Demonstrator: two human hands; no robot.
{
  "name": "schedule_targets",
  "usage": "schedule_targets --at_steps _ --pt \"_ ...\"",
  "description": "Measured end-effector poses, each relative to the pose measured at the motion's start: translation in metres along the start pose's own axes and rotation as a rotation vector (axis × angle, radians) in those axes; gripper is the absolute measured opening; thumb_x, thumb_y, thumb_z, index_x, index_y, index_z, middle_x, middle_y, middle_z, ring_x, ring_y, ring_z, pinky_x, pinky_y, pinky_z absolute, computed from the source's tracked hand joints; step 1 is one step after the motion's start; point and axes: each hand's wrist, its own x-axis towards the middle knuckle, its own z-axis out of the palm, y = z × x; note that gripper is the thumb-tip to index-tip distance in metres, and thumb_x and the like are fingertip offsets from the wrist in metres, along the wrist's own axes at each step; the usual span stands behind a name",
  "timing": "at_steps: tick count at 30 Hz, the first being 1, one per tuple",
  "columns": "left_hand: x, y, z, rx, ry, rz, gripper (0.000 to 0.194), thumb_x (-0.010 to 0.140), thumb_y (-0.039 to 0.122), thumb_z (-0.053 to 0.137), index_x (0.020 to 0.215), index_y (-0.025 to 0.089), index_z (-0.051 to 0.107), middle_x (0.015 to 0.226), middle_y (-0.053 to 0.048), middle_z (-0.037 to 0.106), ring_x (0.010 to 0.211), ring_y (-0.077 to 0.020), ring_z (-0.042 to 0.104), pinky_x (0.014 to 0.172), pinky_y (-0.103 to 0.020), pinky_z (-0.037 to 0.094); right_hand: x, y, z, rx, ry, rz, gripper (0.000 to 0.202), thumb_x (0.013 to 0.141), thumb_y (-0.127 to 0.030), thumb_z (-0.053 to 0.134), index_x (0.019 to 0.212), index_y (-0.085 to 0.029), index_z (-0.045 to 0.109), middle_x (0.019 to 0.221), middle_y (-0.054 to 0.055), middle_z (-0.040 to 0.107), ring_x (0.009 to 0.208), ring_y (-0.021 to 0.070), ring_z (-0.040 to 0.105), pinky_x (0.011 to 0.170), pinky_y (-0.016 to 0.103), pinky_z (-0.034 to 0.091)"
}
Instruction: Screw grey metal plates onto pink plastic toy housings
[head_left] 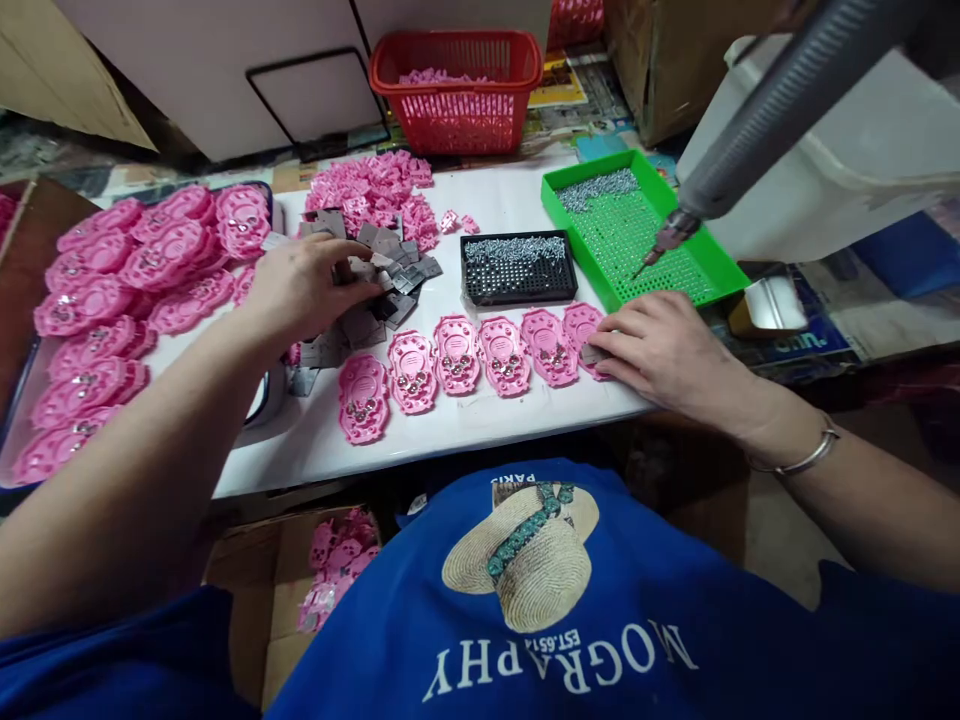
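Note:
A row of several pink plastic shells (457, 355) with shiny round metal contacts lies along the near side of the white table. At the row's right end, my right hand (667, 350) has its fingertips closed on a small grey metal plate (592, 354), which rests against the last pink shell (581, 325). My left hand (304, 280) reaches into a loose heap of grey metal plates (401, 275). Its thumb and fingers are bent but apart, and no plate shows clearly between them. Small pink plastic parts (367, 195) are piled just behind that heap.
A black tray (517, 285) and a green tray (720, 280) hold screws. An electric screwdriver (720, 170) hangs over the green tray. Stacked pink shells (97, 300) fill a tray at left. Behind stands a red basket (457, 110); a white container (825, 160) is at right.

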Motion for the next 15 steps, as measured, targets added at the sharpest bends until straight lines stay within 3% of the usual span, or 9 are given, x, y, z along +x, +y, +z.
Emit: schedule_targets --at_steps 8,15 --pt "-0.001 0.012 -0.006 -0.113 0.160 0.088 0.035 0.082 0.046 0.065 0.110 0.026 0.070 0.084 0.001 0.063 0.066 -0.0112 0.048 0.069 -0.026 0.040 -0.002 -0.003 0.004 0.061 0.064 0.026 0.023 0.093 -0.036 0.055 0.106 -0.023 0.068 0.101 0.001 0.068 0.096 0.0180 0.050 0.090 0.035 0.032" --pt "-0.001 0.024 -0.004 -0.134 0.155 0.103 0.031 0.083 0.042 0.066 0.107 0.024 0.072 0.083 0.001 0.064 0.069 -0.0094 0.048 0.072 -0.022 0.039 -0.004 -0.007 0.005 0.026 0.126 0.018 0.022 0.095 -0.032 0.052 0.104 -0.020 0.068 0.099 0.001 0.069 0.095 0.0161 0.051 0.097 0.036 0.032"
